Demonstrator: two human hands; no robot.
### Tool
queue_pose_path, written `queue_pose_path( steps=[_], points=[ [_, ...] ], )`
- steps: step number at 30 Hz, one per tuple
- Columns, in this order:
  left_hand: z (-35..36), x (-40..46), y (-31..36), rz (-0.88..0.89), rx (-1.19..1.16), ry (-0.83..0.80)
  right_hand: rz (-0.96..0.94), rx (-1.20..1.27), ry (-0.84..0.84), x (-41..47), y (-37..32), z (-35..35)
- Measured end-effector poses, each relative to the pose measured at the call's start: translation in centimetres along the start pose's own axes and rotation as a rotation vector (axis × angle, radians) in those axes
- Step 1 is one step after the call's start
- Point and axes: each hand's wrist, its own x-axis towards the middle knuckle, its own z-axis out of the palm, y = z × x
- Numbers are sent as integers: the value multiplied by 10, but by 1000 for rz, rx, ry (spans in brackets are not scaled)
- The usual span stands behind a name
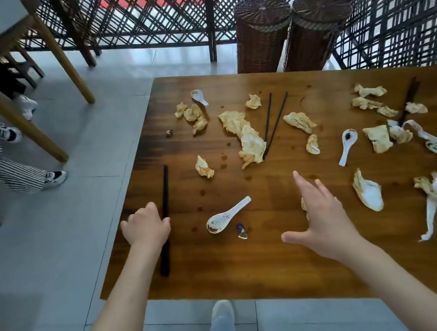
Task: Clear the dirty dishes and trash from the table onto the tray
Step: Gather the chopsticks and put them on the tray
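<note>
While the left hand (147, 224) curls its fingers round a pair of black chopsticks (165, 219) lying close together near the table's left edge, the right hand (321, 215) hovers spread and flat, fingers straight and thumb out, holding nothing, over a crumpled napkin whose edge barely shows beneath the palm. The wooden table (252, 261) has a glossy, dark-grained brown top spotted with small sauce stains. Between the two hands lies a white ceramic soup spoon (225, 217), its bowl soiled, with a small torn purple wrapper (241, 230) just beside it. Crumpled yellowish napkins are scattered across the surface; the largest, a long wrinkled one (245, 136), touches a second pair of thin black chopsticks (273, 123) that spread apart in a narrow V. Another white spoon (347, 145) with dark residue in its bowl lies to the right, and a smaller one (198, 97) sits near the far left corner. A flattened napkin with a white centre (368, 191) rests right of the right hand. Long white paper strips (435, 175) curl at the right edge. No tray shows in the view. Beyond the table stand two cylindrical woven wicker baskets (291, 33) against a dark lattice screen.
</note>
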Motion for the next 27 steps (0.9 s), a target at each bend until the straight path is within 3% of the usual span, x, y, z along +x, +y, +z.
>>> queue_pose_path(
  steps=[10,18,23,27],
  points=[
    [7,3,7,-52,14,-192,11,11,-1,-4,-2,1],
    [5,-4,4,-88,-41,-126,17,25,-4,-14,8,-14],
    [-14,1,30,-126,-235,-18,35,34,-9,-13,21,-25],
    [-36,7,69,-35,-386,33,37,50,4,-4,33,-33]
  ],
)
